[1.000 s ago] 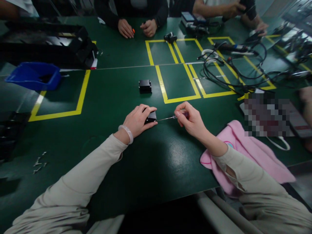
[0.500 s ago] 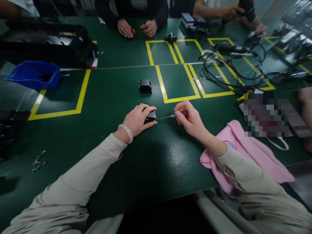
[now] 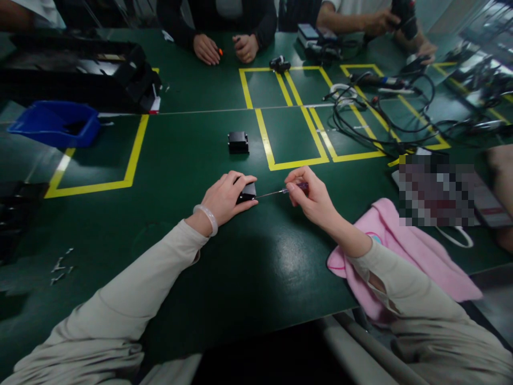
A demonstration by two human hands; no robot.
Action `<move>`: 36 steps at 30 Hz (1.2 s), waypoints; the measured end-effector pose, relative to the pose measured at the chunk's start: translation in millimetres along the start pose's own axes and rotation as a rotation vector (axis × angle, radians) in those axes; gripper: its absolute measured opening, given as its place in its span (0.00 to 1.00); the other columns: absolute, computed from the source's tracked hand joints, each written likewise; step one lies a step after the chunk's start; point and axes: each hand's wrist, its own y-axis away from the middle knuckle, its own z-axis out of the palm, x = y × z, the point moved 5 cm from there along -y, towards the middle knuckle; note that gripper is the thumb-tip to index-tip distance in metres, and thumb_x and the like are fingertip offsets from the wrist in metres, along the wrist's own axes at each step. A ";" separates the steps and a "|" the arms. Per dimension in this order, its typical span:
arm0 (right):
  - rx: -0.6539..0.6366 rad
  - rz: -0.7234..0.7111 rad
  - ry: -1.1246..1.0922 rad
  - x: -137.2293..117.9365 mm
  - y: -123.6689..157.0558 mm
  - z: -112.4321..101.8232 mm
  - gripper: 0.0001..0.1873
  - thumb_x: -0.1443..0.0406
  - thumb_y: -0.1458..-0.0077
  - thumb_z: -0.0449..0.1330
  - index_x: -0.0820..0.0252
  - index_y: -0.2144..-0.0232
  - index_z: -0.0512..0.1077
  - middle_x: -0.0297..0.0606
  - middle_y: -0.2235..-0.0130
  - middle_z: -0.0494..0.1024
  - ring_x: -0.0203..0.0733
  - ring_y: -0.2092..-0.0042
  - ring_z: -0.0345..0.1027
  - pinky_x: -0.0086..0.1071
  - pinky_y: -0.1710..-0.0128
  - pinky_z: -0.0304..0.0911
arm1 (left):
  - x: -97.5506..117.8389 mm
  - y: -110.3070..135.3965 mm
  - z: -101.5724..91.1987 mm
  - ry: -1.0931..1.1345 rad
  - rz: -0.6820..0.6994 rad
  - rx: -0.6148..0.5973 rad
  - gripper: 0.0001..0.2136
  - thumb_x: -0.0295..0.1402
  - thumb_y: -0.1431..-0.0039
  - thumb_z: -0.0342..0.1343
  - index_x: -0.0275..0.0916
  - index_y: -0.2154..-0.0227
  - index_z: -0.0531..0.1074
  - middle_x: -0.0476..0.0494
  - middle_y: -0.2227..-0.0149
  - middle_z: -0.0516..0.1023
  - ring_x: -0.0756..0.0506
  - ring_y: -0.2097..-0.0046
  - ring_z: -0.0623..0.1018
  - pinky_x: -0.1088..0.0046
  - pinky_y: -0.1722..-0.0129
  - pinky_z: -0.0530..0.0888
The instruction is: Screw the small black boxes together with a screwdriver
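Observation:
My left hand is closed over a small black box resting on the green table, pinning it down. My right hand pinches a thin screwdriver with a dark red handle, lying nearly flat. Its metal tip touches the right side of the box. A second black box stands alone a little farther back.
A pink cloth lies under my right forearm. Small metal parts lie at the left. A blue bin and a black case stand at the far left. Tangled cables cover the right. Other people's hands rest across the table.

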 end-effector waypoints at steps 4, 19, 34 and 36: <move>-0.023 0.011 0.011 0.5 0.3 1.0 0.11 0.55 0.30 0.56 0.54 0.63 0.65 0.25 0.76 0.66 0.31 0.79 0.58 0.32 0.75 0.53 | -0.1 -0.1 0.2 0.005 0.000 -0.002 0.25 0.46 0.34 0.58 0.40 0.39 0.65 0.35 0.47 0.72 0.36 0.49 0.74 0.56 0.49 0.75; 0.009 -0.022 -0.005 -1.6 1.0 1.0 0.07 0.59 0.31 0.58 0.55 0.60 0.66 0.25 0.75 0.67 0.31 0.77 0.62 0.31 0.74 0.56 | -0.3 0.9 0.3 0.010 -0.003 0.002 0.25 0.46 0.34 0.59 0.40 0.39 0.65 0.36 0.47 0.71 0.37 0.48 0.74 0.58 0.48 0.74; 0.015 -0.042 0.025 -5.5 0.3 -0.3 0.05 0.63 0.34 0.59 0.56 0.58 0.66 0.26 0.73 0.68 0.32 0.74 0.63 0.32 0.71 0.57 | 0.7 0.3 -0.2 0.000 -0.009 -0.008 0.25 0.46 0.34 0.59 0.39 0.39 0.65 0.35 0.47 0.71 0.36 0.49 0.74 0.57 0.49 0.75; -0.001 -0.032 0.018 -4.6 0.1 0.5 0.06 0.61 0.33 0.59 0.56 0.61 0.66 0.25 0.75 0.67 0.31 0.76 0.61 0.31 0.72 0.55 | 0.3 0.4 -0.2 0.001 -0.009 -0.004 0.25 0.45 0.34 0.59 0.39 0.39 0.65 0.35 0.47 0.72 0.36 0.49 0.74 0.57 0.49 0.75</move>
